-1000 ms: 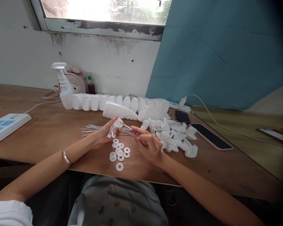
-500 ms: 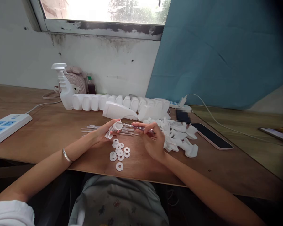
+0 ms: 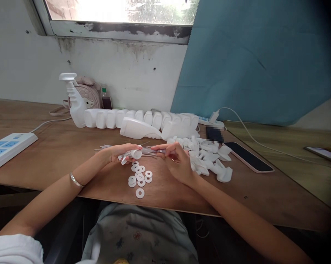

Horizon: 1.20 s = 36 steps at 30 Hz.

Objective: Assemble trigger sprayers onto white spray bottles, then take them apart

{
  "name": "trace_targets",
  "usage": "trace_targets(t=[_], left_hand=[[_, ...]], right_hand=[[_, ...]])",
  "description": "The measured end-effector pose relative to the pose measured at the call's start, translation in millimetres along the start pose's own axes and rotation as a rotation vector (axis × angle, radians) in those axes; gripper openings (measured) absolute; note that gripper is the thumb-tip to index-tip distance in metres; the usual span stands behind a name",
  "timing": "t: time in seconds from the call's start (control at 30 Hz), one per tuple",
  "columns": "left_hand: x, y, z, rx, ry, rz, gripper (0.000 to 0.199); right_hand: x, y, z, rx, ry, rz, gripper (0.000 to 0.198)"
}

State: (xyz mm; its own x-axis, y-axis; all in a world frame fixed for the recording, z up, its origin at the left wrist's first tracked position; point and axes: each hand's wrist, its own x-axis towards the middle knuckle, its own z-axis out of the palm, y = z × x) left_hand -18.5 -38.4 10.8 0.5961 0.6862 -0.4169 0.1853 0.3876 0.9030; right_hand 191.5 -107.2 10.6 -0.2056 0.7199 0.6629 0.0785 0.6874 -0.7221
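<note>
My left hand (image 3: 120, 152) is closed around a white spray trigger head (image 3: 136, 154), whose round collar faces right and down. In my right hand (image 3: 179, 163) a slim shiny tool (image 3: 160, 150) is pinched between thumb and fingers; its tip points left toward the collar, and I cannot tell its exact kind. Below the hands lie several white ring washers (image 3: 140, 178) on the brown table. Behind and under the hands are several thin plastic tubes (image 3: 102, 148), partly hidden. To the right of my right hand is a heap of white trigger heads (image 3: 209, 154).
A row of white bottles (image 3: 116, 118) lies along the back. One bottle with a sprayer (image 3: 76, 106) stands at its left end, before a pink bag (image 3: 89, 95). A power strip (image 3: 11, 148) sits left, a phone (image 3: 249, 157) right. A white cable (image 3: 245, 128) curves behind.
The trigger head in my left hand has turned, so its open collar no longer faces the camera. My right hand and the tool have shifted slightly left. The washers have stayed put.
</note>
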Motion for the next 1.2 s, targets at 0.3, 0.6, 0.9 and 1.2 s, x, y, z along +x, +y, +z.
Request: trace_targets(t=[0.3, 0.6, 0.9, 1.2], left_hand=[[0.4, 0.3, -1.4, 0.394, -0.017, 0.009, 0.04], [-8.8, 6.2, 5.2, 0.606, 0.191, 0.063, 0.042], [-6.8, 14.0, 3.1, 0.025, 0.342, 0.316, 0.022], [-7.2, 11.1, 16.2, -0.268, 0.157, 0.173, 0.013]], right_hand=[[13.2, 10.5, -6.5, 0.286, -0.058, 0.311, 0.031], [7.1, 19.3, -2.7, 0.127, -0.061, 0.431, 0.035], [-0.2, 33.3, 8.8, -0.03, -0.034, 0.475, 0.03], [-5.7, 34.6, 12.3, -0.519, -0.16, 0.272, 0.011]])
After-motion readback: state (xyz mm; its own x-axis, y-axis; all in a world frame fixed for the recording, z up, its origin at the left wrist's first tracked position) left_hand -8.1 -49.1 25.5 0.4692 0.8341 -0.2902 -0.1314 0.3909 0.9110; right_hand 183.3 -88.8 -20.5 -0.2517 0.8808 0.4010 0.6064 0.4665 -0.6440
